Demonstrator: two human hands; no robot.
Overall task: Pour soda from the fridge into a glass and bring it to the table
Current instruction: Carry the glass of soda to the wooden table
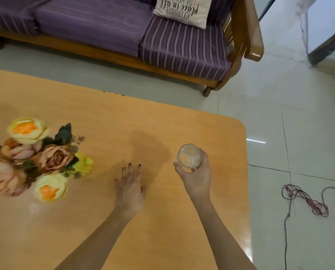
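Your right hand (196,176) held the glass (190,157), fingers clamped round it, over the worktop (123,121); left hand (130,190) spread flat, empty. Final step, apparently: lower it level, then release.

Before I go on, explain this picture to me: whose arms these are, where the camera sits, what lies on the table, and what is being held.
There is one picture, from a camera worn on a person's head, looking forward and down. The two bare arms are that person's own. The right hand grips a clear round drinking glass over the orange wooden table. The left hand is open, fingers spread above the tabletop. On the table's left is a bunch of peach and yellow flowers. Beyond stands a purple striped sofa.
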